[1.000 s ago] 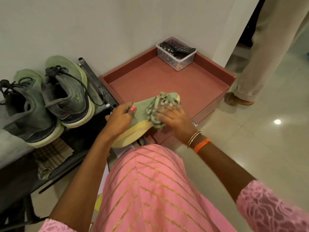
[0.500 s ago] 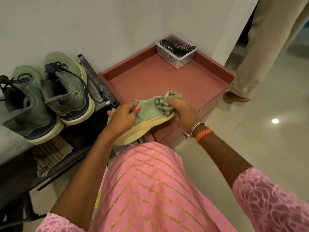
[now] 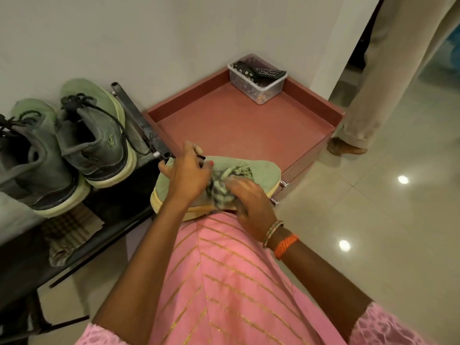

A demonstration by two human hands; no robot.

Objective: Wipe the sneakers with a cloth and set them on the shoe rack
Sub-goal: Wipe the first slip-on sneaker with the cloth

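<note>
A pale green sneaker [image 3: 258, 170] with a cream sole is held sideways above the lap, a checked cloth [image 3: 219, 190] pressed on it. Two grey-green sneakers [image 3: 94, 138] are seen upright on the dark shoe rack [image 3: 139, 120].

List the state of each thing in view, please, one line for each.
Sneaker: on the lap, being wiped.
Cloth: bunched on the sneaker.
Left hand: grips the sneaker.
Right hand: presses the cloth.
Two sneakers: on the rack.
Clear box: open, holding remotes.
</note>
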